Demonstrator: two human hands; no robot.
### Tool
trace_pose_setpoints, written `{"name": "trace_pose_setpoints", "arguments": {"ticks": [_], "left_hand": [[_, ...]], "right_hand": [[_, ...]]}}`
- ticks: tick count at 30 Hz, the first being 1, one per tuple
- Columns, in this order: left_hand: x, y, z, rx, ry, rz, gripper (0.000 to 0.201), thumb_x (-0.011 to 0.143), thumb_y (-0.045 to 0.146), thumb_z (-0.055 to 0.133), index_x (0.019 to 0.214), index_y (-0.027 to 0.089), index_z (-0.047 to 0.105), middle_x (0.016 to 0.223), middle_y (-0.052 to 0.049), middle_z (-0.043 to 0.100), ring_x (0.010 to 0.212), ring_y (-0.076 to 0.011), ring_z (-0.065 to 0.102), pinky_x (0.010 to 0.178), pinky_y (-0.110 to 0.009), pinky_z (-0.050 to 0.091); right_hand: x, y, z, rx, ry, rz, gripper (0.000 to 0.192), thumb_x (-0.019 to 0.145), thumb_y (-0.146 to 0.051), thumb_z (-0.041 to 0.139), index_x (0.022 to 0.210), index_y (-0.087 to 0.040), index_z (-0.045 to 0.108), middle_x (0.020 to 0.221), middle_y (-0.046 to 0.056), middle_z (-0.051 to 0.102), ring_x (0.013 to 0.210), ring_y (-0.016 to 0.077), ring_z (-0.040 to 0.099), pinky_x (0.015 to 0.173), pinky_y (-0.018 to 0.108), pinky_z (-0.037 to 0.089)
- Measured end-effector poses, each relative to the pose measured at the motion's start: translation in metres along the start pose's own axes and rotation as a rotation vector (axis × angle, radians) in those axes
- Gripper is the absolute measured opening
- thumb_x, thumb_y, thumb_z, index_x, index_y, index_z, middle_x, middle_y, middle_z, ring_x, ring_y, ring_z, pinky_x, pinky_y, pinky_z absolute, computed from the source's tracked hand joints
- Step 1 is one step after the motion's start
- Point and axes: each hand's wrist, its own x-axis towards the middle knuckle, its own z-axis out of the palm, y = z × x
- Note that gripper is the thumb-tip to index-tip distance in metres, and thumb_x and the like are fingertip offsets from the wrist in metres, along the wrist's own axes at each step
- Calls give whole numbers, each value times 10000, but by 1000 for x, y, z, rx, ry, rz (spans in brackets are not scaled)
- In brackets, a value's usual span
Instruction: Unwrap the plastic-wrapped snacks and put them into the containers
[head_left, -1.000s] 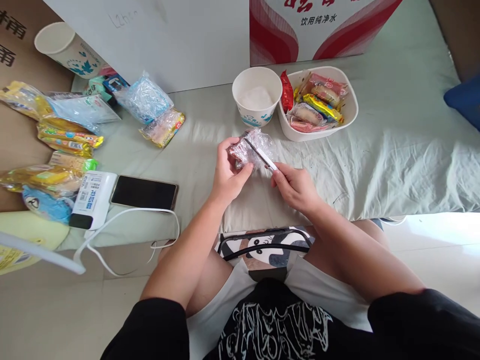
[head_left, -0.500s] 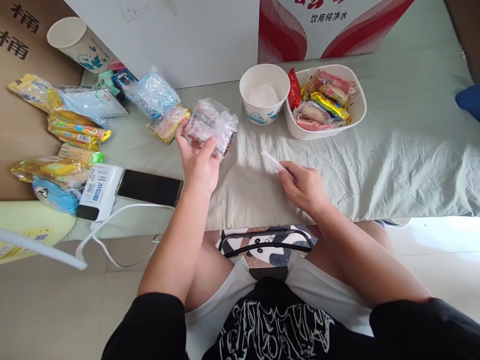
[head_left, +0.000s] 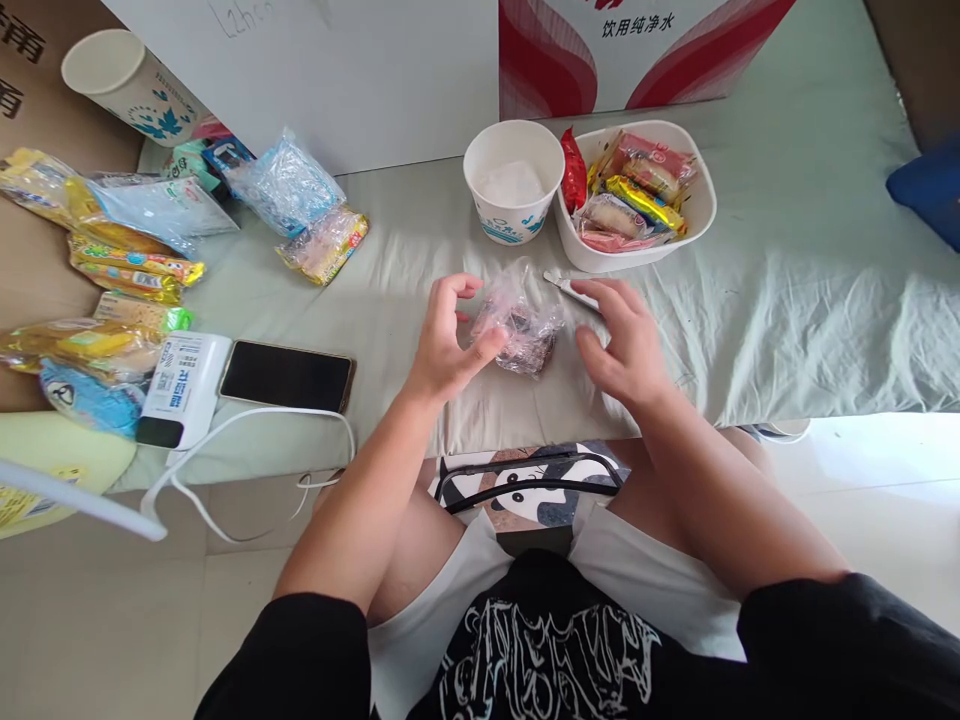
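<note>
Two hands of mine are parted around one plastic-wrapped bundle [head_left: 529, 335], which rests on the cloth-covered tabletop [head_left: 390, 320] in front of me, on my side of the paper cup [head_left: 511, 218]. My left hand [head_left: 459, 335] is the nearer: its fingers and thumb make a loose, unclosed curve at the bundle's left edge, so the bundle lies just to the right of that palm. My right hand [head_left: 611, 345] stands a little apart on the other side, thumb away from the fingers, not closed on anything I can make out. Under its fingers slants a slim white cutter [head_left: 564, 284], its long axis running from far left to near right, its far end toward the white tub [head_left: 630, 262].

My right fingers cover the cutter's near end, and I can't tell whether they touch it. My left thumb overlaps the wrap; whether it presses there is unclear too. Crumpled, shiny film blurs the bundle's outline, so its long axis and dark contents are hard to read.
</note>
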Motion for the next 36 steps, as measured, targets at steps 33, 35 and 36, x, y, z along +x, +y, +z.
{"name": "trace_pose_setpoints", "arguments": {"ticks": [33,35,36], "left_hand": [[5,4,-43,486,-31,8,286,831,299,741,1107,229,716,1243,-89,690,1227,-288,646,1127,-436,495],[4,4,-43,540,-28,-11,335,848,288,732,1177,231,707,1351,-98,650,1306,-283,615,1155,-425,481],[3,3,-43,568,-36,-25,273,862,279,717,1130,226,719,1379,-103,635,1327,-284,608,1156,-423,482]], "right_hand": [[5,-1,-13,-45,86,13,83,860,-185,587,836,-251,633,911,51,758,987,275,722,938,467,524],[4,-2,-14,-20,163,-55,94,860,-165,585,837,-254,606,909,40,755,1022,273,731,948,468,533],[4,-3,-14,-8,205,-88,101,861,-156,587,857,-256,604,902,33,754,1005,264,735,930,459,545]]}}
